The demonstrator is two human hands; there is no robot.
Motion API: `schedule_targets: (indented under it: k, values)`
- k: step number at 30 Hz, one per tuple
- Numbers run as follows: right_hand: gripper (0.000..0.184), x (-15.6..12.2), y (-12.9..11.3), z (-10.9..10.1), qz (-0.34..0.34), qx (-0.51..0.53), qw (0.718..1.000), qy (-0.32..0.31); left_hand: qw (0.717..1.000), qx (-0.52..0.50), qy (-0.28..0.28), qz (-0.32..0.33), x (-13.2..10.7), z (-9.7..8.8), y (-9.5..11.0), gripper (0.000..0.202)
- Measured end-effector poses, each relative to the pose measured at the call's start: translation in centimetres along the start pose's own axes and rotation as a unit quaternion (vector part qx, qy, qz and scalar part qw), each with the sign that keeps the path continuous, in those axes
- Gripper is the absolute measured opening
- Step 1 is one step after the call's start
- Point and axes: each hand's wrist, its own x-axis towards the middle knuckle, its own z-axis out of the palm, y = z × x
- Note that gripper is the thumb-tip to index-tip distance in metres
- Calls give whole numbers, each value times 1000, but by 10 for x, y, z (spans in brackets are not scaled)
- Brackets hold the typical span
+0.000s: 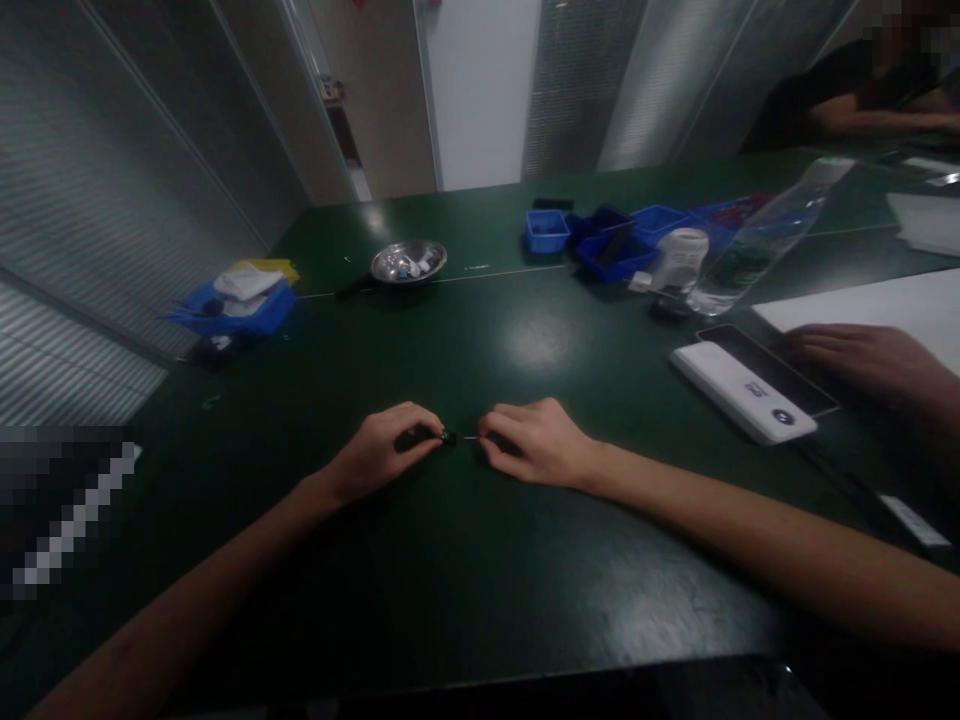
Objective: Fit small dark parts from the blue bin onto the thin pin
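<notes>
Mid-frame, the left hand (382, 450) pinches a small black part (448, 437); the right hand (536, 445) pinches a thin metal pin (471, 438), lying crosswise, aimed at it.

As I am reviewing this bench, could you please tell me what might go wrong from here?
The small black part pinched in the left hand and the thin pin in the right hand are tiny. Either could slip and be hard to find on the dark table. In this dim light, the pin might also prick a finger.
</notes>
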Motion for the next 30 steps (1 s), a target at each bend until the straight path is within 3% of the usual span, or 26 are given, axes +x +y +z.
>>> schedule_targets:
  k: [6,21,30]
  values:
    - [23,2,-1,0,-5,-16,1000,-10,1000,-5,-1,-16,-2,5,-4,25]
    - [26,5,-2,2,-46,-35,998,-27,999,-35,-34,-18,3,18,10,26]
    - [26,3,0,2,-29,-22,999,-1,999,-21,-25,-23,3,15,15,38]
